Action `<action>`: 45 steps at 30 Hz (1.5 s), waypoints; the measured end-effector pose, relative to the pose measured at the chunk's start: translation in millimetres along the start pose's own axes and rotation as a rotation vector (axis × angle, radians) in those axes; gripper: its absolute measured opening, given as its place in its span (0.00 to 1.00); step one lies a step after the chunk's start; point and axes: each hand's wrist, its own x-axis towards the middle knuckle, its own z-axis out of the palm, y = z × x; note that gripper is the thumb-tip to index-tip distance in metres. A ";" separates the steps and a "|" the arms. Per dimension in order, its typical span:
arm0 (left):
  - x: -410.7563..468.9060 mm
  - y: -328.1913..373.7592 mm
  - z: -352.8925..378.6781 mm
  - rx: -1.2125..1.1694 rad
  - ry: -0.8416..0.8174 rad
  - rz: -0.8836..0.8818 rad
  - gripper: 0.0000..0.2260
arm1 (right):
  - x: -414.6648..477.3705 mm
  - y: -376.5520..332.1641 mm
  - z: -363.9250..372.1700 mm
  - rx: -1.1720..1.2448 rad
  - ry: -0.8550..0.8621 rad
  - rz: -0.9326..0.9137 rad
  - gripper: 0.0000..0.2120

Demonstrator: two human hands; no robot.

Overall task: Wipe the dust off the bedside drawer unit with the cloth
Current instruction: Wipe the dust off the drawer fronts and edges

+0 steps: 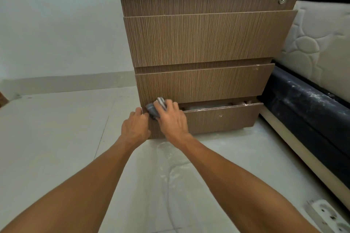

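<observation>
The brown wood-grain bedside drawer unit stands on the floor ahead of me, its drawers pulled out slightly, the lowest one tilted with pale dust along its top edge. My right hand presses a grey and white striped cloth against the top left corner of the lowest drawer front. My left hand grips the left edge of that same drawer front, fingers curled around it.
A bed with a quilted white mattress and a dusty dark base stands close on the right. Dust smears mark the pale tiled floor before the unit. A white power strip lies bottom right. The wall is behind.
</observation>
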 end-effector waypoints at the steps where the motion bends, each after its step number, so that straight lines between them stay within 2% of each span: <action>1: -0.5 0.2 0.9 0.013 0.012 0.017 0.17 | -1.8 -2.3 8.2 -0.053 -0.011 -0.004 0.26; 8: -8.4 3.9 9.1 0.111 0.069 0.070 0.23 | -9.9 20.8 6.9 -0.196 -0.044 -0.095 0.26; 17: -17.6 14.5 22.1 0.196 0.158 0.079 0.24 | -25.0 93.3 -17.3 -0.260 -0.081 0.033 0.26; 22: -21.6 31.8 26.1 0.271 0.166 0.068 0.30 | -35.5 139.0 -32.3 -0.299 -0.095 0.104 0.26; 28: -19.2 36.5 22.9 0.301 0.140 0.044 0.26 | -48.2 190.6 -52.3 -0.361 -0.137 0.226 0.30; 35: -19.7 37.2 18.1 0.311 0.115 0.044 0.24 | -55.0 242.0 -76.2 -0.375 -0.163 0.405 0.22; 38: -19.9 37.8 18.9 0.310 0.115 0.043 0.24 | -49.9 256.7 -86.7 -0.431 -0.191 0.482 0.20; 42: -20.8 39.3 18.6 0.301 0.116 0.031 0.24 | -33.6 255.3 -99.2 -0.461 -0.267 0.602 0.23; 45: -20.8 39.5 18.9 0.291 0.117 0.028 0.25 | -28.2 229.0 -103.9 -0.469 -0.209 0.589 0.20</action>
